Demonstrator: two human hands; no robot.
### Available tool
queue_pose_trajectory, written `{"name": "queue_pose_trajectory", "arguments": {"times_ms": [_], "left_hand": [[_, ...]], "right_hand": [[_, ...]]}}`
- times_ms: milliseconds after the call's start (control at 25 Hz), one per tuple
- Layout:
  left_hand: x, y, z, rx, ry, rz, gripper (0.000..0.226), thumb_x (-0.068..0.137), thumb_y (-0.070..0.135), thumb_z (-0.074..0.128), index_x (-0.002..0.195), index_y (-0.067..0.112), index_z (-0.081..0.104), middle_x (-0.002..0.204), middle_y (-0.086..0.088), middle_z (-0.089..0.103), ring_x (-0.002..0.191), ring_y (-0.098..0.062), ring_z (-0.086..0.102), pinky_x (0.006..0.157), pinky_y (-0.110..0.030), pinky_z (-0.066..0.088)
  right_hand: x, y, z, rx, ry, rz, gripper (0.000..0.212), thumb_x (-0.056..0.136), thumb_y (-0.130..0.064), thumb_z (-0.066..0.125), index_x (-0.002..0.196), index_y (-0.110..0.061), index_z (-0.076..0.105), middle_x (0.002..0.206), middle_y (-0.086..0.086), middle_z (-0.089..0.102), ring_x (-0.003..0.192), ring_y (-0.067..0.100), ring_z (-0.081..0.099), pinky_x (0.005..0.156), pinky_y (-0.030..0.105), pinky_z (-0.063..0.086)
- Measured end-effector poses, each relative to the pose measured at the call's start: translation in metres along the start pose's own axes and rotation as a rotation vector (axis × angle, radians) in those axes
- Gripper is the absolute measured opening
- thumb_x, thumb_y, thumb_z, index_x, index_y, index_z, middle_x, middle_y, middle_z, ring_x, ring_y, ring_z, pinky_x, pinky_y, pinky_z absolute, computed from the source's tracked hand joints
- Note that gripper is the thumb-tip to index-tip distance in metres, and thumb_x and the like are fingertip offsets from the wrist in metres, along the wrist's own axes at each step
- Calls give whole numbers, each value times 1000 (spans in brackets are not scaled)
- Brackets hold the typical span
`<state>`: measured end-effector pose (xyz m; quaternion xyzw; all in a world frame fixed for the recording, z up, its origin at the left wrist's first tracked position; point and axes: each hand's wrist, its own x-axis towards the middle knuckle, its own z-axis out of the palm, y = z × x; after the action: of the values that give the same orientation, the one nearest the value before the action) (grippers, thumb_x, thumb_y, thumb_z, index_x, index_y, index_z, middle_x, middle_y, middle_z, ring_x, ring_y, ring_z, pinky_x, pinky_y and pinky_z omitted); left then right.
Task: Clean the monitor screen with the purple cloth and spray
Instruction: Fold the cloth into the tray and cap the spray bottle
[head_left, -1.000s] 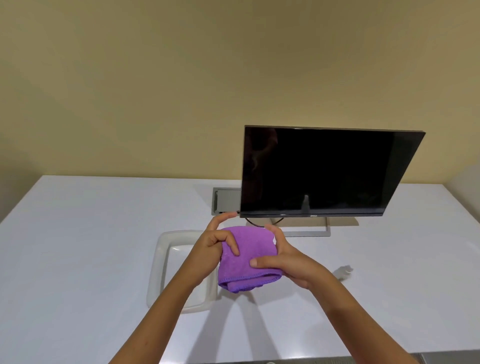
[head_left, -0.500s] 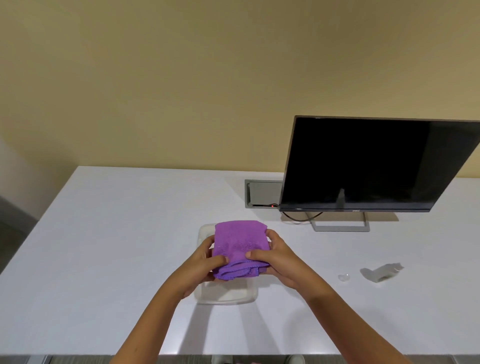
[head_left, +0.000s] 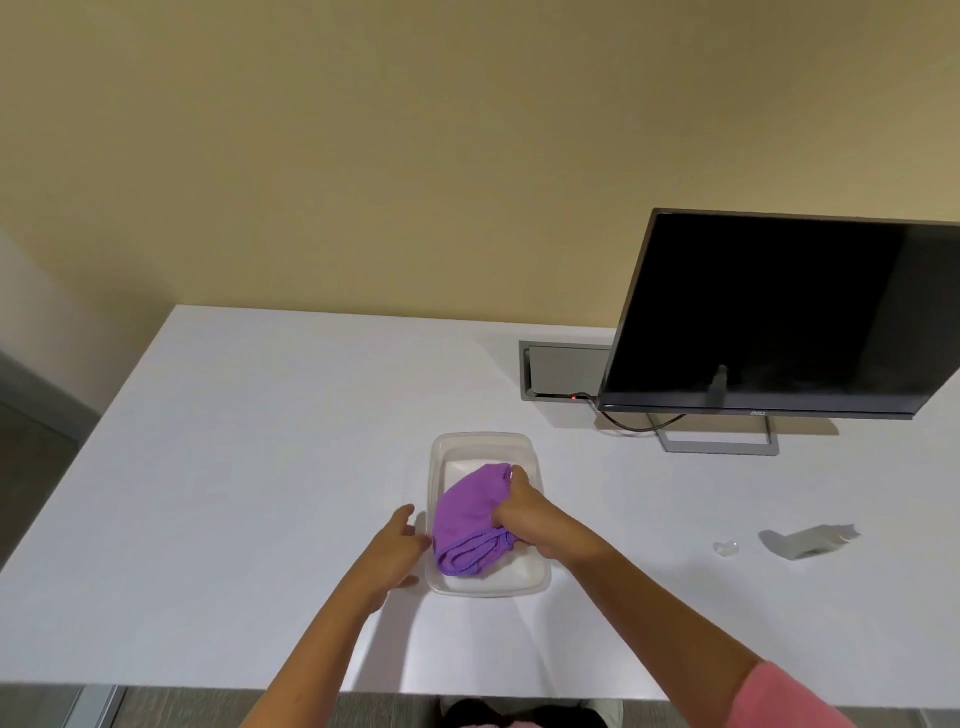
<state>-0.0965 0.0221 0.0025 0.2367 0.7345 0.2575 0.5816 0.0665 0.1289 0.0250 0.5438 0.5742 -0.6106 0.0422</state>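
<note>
The folded purple cloth (head_left: 470, 519) lies inside a clear plastic tray (head_left: 483, 441) on the white table. My right hand (head_left: 524, 519) grips the cloth from its right side and presses it down into the tray. My left hand (head_left: 397, 545) rests against the tray's left rim with its fingers apart and holds nothing. The black monitor (head_left: 779, 312) stands at the back right on a grey frame stand. A small clear spray bottle (head_left: 810, 540) lies on its side at the right, with its clear cap (head_left: 726, 547) beside it.
A grey cable box (head_left: 563, 371) is set into the table behind the monitor's left edge, and a black cable (head_left: 631, 423) runs from it under the screen. The table's left edge drops off near the wall (head_left: 363, 156).
Both hands lowered the cloth from in front of the monitor down into the tray. My left hand let go of the cloth and moved to the tray's rim. The view swung left.
</note>
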Motion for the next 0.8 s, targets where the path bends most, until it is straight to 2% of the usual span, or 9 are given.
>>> {"name": "queue_pose_trajectory", "arguments": {"times_ms": [80, 160, 240, 360, 440, 520, 600, 720, 800], "left_hand": [[1, -3, 0, -34, -41, -10, 56, 92, 7, 46, 144, 20, 30, 130, -9, 53, 107, -28, 59, 79, -39, 57], [4, -4, 0, -29, -54, 7, 52, 89, 1, 43, 136, 23, 40, 116, -7, 61, 100, -27, 64, 75, -38, 59], [4, -3, 0, -10, -58, 9, 50, 87, 0, 42, 130, 25, 44, 112, -7, 63, 98, -26, 65, 73, -36, 59], [4, -3, -1, 1, -55, 14, 47, 87, 0, 42, 125, 28, 46, 109, -4, 65, 95, -23, 66, 70, -33, 59], [5, -2, 0, 2, -46, 20, 44, 87, 1, 42, 119, 30, 48, 103, 0, 66, 91, -19, 67, 66, -31, 59], [6, -1, 1, 3, -34, 23, 44, 87, 0, 41, 117, 31, 49, 99, 3, 66, 87, -17, 67, 62, -28, 58], [6, 0, 1, -5, -30, 25, 44, 86, -1, 41, 118, 29, 49, 99, 3, 65, 87, -16, 66, 59, -27, 56], [6, 1, 2, -16, -26, 21, 46, 85, -3, 41, 118, 29, 49, 98, 2, 65, 88, -17, 67, 62, -28, 58], [6, 1, 3, -20, -20, 19, 47, 84, -4, 40, 115, 30, 50, 96, 2, 65, 86, -18, 67, 65, -31, 59]], "right_hand": [[5, 5, 15, -46, 25, 55, 81, 92, -2, 43, 151, -13, -12, 143, 11, 34, 116, 25, 47, 86, 29, 48], [12, 11, 29, -109, 65, 92, 81, 95, -3, 44, 149, -10, -16, 147, 13, 30, 125, 28, 44, 98, 33, 45], [15, 15, 38, -351, 68, 133, 77, 99, -9, 44, 149, -5, -15, 148, 15, 33, 129, 28, 44, 103, 33, 40], [13, 13, 44, -977, 128, 107, 59, 101, -14, 42, 149, 0, 11, 146, 15, 40, 131, 29, 44, 107, 35, 37], [12, 7, 42, -1203, 243, 31, 46, 96, -7, 51, 139, -2, 38, 137, 15, 47, 126, 28, 48, 103, 32, 40], [13, -1, 38, -1249, 334, -35, 37, 90, -6, 59, 126, -4, 53, 129, 14, 49, 118, 27, 50, 93, 30, 45], [17, -3, 36, -1295, 378, -128, 31, 87, -7, 61, 118, -5, 58, 125, 14, 47, 114, 28, 48, 86, 31, 46], [26, 6, 35, -1315, 247, -254, 27, 89, -8, 60, 115, -4, 59, 128, 15, 45, 116, 32, 45, 88, 36, 45], [30, 16, 36, -1177, 113, -260, 39, 91, -17, 61, 127, -5, 50, 133, 15, 43, 117, 34, 47, 88, 39, 48]]}}
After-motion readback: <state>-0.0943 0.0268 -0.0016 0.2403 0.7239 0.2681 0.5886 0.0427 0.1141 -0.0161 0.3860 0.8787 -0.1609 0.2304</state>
